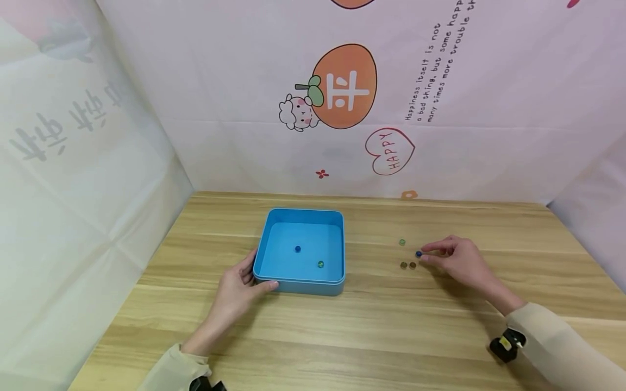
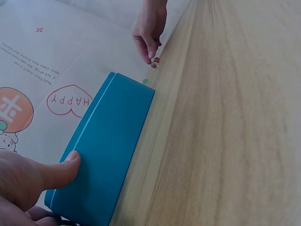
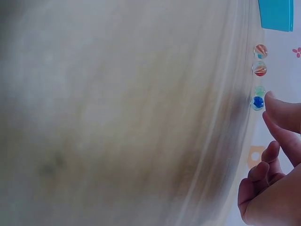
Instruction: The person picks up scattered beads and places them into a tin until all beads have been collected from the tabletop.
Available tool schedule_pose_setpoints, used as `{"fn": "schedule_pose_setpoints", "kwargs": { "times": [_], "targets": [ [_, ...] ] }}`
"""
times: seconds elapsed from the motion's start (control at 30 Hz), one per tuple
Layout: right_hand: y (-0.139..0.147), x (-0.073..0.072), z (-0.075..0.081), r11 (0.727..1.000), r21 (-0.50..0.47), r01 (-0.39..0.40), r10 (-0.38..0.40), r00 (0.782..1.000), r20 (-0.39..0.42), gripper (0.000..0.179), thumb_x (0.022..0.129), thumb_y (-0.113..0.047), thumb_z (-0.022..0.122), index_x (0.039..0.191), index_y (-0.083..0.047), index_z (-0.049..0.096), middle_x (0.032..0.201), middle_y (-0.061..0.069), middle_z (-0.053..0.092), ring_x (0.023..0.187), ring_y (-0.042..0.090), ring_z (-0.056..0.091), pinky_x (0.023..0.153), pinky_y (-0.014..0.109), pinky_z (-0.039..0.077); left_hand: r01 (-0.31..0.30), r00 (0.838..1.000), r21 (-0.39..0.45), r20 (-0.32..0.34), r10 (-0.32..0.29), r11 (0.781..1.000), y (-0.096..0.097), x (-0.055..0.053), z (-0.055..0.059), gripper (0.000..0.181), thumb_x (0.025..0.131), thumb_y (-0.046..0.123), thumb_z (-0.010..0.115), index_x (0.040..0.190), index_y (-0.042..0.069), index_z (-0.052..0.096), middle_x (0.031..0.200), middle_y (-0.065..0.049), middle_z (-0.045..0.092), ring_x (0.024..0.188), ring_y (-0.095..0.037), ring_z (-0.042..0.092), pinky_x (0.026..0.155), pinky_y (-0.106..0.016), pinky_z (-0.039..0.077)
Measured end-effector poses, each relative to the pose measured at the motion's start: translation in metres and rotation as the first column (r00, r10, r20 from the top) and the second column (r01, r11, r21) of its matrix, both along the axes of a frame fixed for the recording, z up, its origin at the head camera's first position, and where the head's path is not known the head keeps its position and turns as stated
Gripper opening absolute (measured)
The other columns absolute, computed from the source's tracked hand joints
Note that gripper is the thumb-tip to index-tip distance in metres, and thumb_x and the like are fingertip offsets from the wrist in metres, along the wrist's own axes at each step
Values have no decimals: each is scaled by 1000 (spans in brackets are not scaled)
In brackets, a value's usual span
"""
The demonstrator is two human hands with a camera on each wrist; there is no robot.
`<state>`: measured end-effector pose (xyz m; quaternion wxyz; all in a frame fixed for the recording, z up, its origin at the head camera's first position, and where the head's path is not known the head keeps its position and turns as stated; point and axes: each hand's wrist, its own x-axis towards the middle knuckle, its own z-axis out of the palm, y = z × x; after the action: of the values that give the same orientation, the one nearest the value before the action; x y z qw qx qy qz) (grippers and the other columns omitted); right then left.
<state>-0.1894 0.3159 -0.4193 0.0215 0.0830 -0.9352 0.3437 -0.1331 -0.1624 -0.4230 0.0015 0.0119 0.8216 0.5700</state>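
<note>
With its thumb over the front wall and its fingers at the left side, my left hand (image 1: 237, 290) holds the blue square box (image 1: 299, 288). A dark blue marble (image 1: 298, 248) and a green-tinted marble (image 1: 320, 264) lie inside it. To the right, the thumb and forefinger of my right hand (image 1: 462, 263) are at a blue marble (image 1: 418, 253) on the table, slightly apart, its near edge by the fingertips. The right wrist view shows that blue marble (image 3: 258, 102) just beyond the thumb tip. Close by lie a green marble (image 1: 402, 242) and two brownish-orange marbles (image 1: 408, 265).
The wooden table (image 1: 303, 342) runs back to a printed white cloth (image 1: 254, 157). Another cloth (image 1: 73, 206) hangs along the left side. Between the box and the loose marbles is a strip of tabletop.
</note>
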Motion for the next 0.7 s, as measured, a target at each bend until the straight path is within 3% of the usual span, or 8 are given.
{"fn": "schedule_pose_setpoints", "kwargs": {
  "times": [0.33,0.7],
  "targets": [
    [1,-3,-3,1000,4,1,-1,1000,5,32,94,-24,84,115,-1,80,101,10,67,83,23,51,63,28,44,0,1000,4,-3,0,1000,0,0,-1,91,88,6,87,160,-7,34,163,-25,36,145,-36,43,112,-46,43],
    [9,-7,-4,996,-86,4,3,997,76,39,93,-29,84,121,-2,78,108,13,64,89,24,51,65,27,46,0,1000,12,-9,0,1000,0,1,-2,91,88,6,88,160,-7,34,162,-26,38,144,-36,44,111,-47,44]
  ]
}}
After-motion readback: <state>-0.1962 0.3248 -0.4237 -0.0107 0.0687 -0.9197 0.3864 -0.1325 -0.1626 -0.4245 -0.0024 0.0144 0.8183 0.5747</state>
